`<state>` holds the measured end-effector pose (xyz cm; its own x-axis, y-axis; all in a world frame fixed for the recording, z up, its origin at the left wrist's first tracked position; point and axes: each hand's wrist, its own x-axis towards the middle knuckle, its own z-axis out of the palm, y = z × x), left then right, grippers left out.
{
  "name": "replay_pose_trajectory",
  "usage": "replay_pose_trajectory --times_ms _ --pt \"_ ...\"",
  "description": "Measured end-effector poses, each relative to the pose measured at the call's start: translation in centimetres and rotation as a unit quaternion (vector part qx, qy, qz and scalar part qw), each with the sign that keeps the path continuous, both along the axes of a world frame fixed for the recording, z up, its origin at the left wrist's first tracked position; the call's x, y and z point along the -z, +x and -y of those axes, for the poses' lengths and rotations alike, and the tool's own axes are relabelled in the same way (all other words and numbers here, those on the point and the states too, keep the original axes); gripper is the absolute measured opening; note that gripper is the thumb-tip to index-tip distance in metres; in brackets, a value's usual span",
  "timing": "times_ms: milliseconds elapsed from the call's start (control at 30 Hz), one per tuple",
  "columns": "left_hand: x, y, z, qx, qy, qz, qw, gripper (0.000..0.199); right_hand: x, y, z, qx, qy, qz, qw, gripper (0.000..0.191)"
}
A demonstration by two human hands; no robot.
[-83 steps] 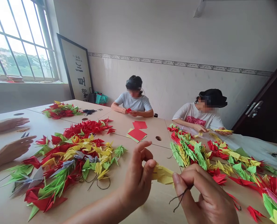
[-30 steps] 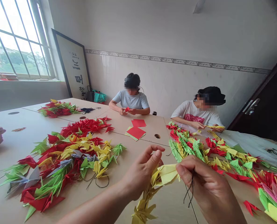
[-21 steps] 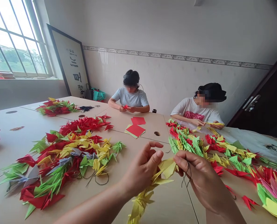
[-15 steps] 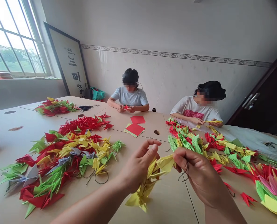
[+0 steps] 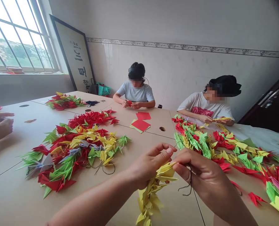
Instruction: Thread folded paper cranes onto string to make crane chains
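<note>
My left hand is curled round the upper part of a string of folded yellow paper cranes, which hangs down below it. Its thumb and forefinger come close together near the fingertips of my right hand. My right hand pinches the edge of the topmost yellow crane. A dark thread dangles from the right hand's fingers, its end loose over the table. Part of the string is hidden behind my left hand.
Strings of coloured paper cranes lie to the left, more crane strings to the right. Square paper sheets lie ahead. Two people sit opposite; another person's hand shows at the left edge. A loose red crane lies right.
My left thumb and forefinger have moved nearer my right fingertips, and the yellow string hangs straighter. The view has shifted, bringing more of the other person's hand in at the left.
</note>
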<state>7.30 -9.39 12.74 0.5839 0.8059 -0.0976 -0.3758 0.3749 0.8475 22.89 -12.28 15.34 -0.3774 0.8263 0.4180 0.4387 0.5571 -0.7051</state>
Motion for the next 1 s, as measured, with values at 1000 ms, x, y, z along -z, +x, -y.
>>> replay_pose_trajectory --times_ms 1000 --pt "-0.36 0.08 0.24 -0.071 0.06 0.008 0.996 0.031 -0.07 -0.2 0.79 -0.035 -0.026 0.018 0.999 0.007"
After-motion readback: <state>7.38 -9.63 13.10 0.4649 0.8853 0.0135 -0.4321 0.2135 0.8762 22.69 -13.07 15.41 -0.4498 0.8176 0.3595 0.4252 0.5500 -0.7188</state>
